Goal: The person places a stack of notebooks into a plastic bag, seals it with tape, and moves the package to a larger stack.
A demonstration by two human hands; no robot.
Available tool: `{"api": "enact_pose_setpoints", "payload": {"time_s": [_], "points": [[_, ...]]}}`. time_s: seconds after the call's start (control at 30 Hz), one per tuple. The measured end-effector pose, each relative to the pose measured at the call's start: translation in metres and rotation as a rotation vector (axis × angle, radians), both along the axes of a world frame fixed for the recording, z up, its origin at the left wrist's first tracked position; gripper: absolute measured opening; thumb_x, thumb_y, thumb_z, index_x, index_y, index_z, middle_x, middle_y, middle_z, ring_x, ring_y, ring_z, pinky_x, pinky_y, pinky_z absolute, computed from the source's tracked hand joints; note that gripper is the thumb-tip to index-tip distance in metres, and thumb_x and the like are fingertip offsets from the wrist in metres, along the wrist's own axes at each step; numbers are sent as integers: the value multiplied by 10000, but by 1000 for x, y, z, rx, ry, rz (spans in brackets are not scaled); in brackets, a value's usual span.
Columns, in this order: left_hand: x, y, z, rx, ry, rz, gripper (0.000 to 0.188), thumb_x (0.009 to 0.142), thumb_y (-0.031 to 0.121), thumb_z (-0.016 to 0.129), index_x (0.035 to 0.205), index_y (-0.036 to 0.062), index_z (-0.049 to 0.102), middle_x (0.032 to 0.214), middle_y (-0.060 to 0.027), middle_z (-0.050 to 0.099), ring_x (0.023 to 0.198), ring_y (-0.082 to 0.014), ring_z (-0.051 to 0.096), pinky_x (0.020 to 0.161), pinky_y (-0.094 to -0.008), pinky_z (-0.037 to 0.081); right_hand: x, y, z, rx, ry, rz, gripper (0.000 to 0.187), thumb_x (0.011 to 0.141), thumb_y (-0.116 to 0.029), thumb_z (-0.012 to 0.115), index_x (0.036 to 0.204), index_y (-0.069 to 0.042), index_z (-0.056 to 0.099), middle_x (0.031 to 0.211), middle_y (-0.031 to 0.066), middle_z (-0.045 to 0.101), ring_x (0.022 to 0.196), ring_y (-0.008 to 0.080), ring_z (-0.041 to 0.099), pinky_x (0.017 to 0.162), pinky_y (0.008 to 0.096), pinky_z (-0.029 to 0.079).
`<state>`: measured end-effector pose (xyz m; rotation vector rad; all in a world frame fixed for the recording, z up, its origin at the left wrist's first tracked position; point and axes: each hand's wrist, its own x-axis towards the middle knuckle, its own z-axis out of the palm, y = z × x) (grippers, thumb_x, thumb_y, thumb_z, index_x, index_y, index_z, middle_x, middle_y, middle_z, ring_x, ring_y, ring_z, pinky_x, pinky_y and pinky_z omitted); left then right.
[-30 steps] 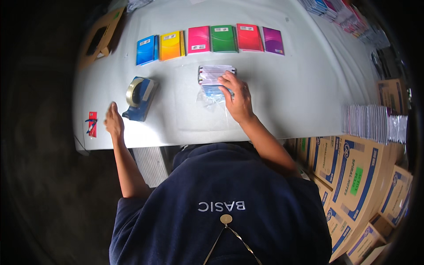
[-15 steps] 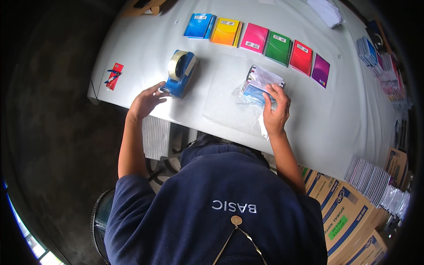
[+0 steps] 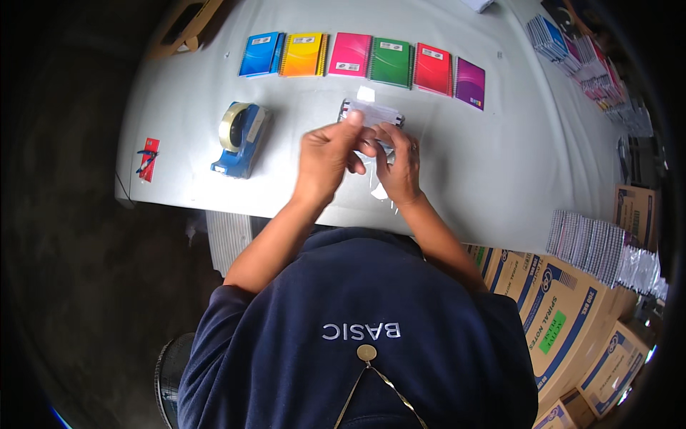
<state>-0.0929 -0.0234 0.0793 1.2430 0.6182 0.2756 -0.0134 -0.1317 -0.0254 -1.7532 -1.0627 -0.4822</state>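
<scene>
"While both hands sit close together above the table (image 3: 286,189), where's the plastic-wrapped pack (image 3: 384,114)?"

"Just ahead of the right hand (image 3: 401,168), flat on the tabletop and partly hidden by the left hand (image 3: 325,157)! Some clear plastic (image 3: 379,190) shows on its near side, between the two wrists."

"And the left hand itself?"

"Thumb up, fingers curled in by the right hand's fingertips! A small whitish strip (image 3: 366,94) shows just beyond that thumb; whether the two touch, I can't tell."

"The right one?"

"Fingers bent at the pack's near side, thumb close to them. Gripping or merely resting? They overlap too much, so I can't call it."

"Out to the left?"

"Left of the left hand, a blue tape dispenser (image 3: 246,154) with its roll of tape (image 3: 227,132)! Farther left, a red card (image 3: 148,173) with a small blue tool (image 3: 148,152) across it."

"Beyond the hands?"

"What a row! Blue notebook (image 3: 257,57), yellow notebook (image 3: 303,57), pink notebook (image 3: 349,53), green notebook (image 3: 391,64), red notebook (image 3: 433,70), and the purple notebook (image 3: 469,82) ahead and right of the right hand."

"Far right?"

"Well out from the right hand, a long stack of spiral notebooks (image 3: 586,243), cardboard boxes (image 3: 561,307) just beside it!"
</scene>
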Motion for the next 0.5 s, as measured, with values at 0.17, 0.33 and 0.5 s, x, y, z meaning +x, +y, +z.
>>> {"api": "enact_pose_setpoints", "payload": {"time_s": [0.17,0.33,0.5], "points": [[6,-9,-53,75,342,10,396,845,374,681,650,36,608,517,-17,535,414,-67,444,403,-200,344,2,-4,-1,10,0,-45,606,724,48,694,1265,-71,450,1192,98,555,988,230,590,847,357,437],[2,-12,-64,45,218,52,419,824,367,702,611,20,604,529,-39,561,428,-70,478,404,-209,375,1,-6,4,-147,144,50,445,773,27,635,1201,-67,561,1363,123,433,982,257,594,846,367,458],[-5,1,-112,310,248,64,417,803,377,724,606,32,595,555,-36,581,464,-75,484,447,-231,391,8,-16,51,-655,-19,85,349,747,-39,643,1095,-37,623,1464,89,329,1286,306,336,986,439,350]]}}
